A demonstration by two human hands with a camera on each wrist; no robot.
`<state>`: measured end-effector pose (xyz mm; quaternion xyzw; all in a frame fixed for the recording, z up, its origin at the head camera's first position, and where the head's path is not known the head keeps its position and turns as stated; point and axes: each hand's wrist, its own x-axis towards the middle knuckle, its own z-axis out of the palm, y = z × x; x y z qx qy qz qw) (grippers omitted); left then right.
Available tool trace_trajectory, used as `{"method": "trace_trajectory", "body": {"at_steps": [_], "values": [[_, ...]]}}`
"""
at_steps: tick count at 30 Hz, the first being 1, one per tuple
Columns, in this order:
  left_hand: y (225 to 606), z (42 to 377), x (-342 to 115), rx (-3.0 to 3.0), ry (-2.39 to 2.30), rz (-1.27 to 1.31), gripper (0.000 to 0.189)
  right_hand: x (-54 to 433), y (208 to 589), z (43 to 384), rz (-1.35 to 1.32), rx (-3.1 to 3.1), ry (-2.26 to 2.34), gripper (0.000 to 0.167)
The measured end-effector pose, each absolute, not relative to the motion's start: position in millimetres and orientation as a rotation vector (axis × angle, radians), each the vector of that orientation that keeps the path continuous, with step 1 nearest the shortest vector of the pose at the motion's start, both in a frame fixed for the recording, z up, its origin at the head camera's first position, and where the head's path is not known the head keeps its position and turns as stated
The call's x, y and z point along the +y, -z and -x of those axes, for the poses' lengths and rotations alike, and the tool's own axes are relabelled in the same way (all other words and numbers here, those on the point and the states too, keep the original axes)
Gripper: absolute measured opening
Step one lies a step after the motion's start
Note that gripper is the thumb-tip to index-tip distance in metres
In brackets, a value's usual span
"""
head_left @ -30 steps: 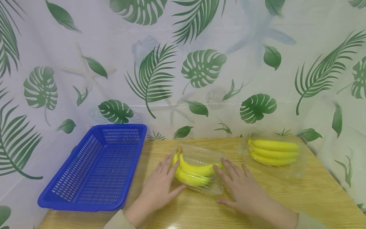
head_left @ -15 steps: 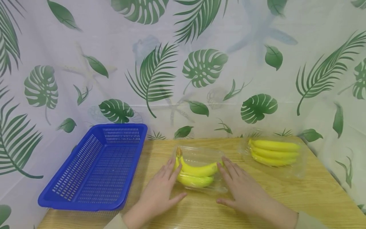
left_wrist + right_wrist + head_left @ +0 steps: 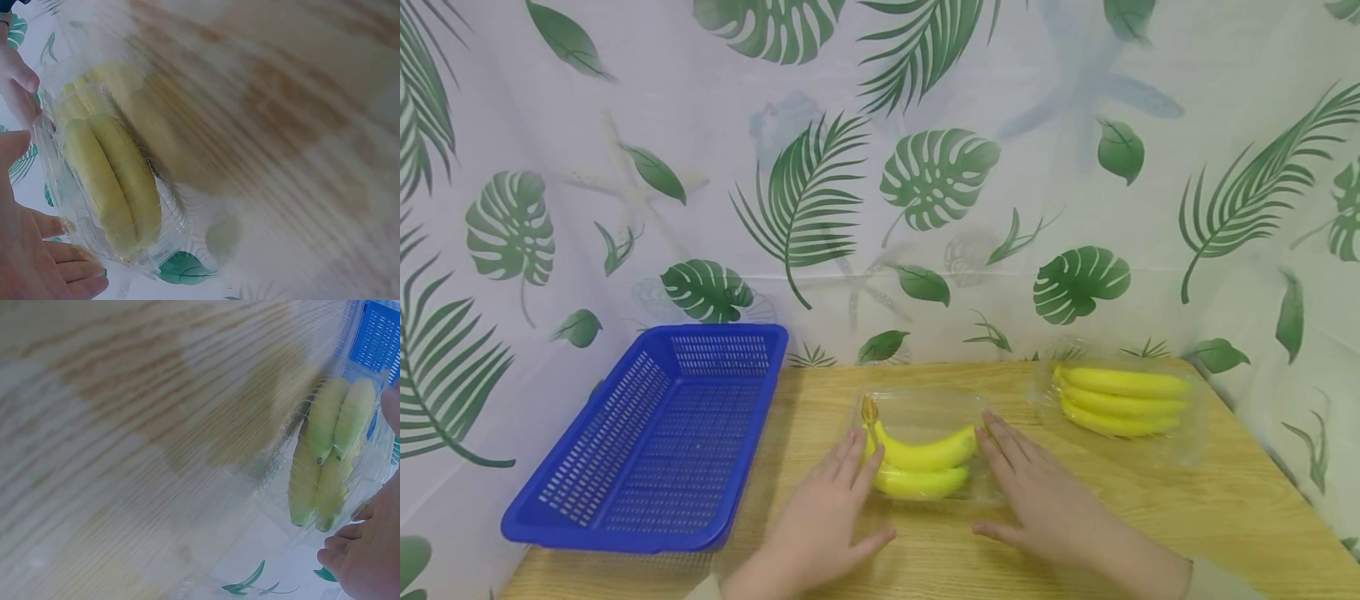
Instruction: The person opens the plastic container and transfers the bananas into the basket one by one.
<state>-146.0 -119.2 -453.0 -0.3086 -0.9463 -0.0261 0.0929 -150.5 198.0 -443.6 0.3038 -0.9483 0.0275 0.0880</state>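
Note:
A clear plastic box (image 3: 936,407) holding yellow bananas (image 3: 925,454) sits on the table between the two hands. Their brown stem end points to the far left corner of the box. My left hand (image 3: 820,517) touches the left side of the box with extended fingers, its thumb spread toward the near edge. On the opposite side, the fingers of my right hand (image 3: 1045,492) lie along the right end, thumb apart. From the left wrist the bananas (image 3: 112,181) show through the ribbed plastic wall; the right wrist view shows their greenish tips (image 3: 319,456).
A blue perforated plastic basket (image 3: 767,400) stands on the left of the wooden table (image 3: 925,558). At the back right lies another clear package of bananas (image 3: 1123,404). A leaf-printed cloth (image 3: 865,200) hangs behind the table.
The box of bananas has turned slightly, so it now lies straighter between the hands and a little nearer. The left hand has shifted slightly right with it. Basket and other package stay put.

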Motion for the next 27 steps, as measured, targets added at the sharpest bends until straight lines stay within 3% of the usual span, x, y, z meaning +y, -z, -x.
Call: {"method": "trace_trajectory", "body": {"at_steps": [27], "values": [[460.8,134.9,-115.8,-2.728,-0.029,1.035,0.097,222.3,449.4,149.6,-1.02,-2.68,-0.009,0.106]]}}
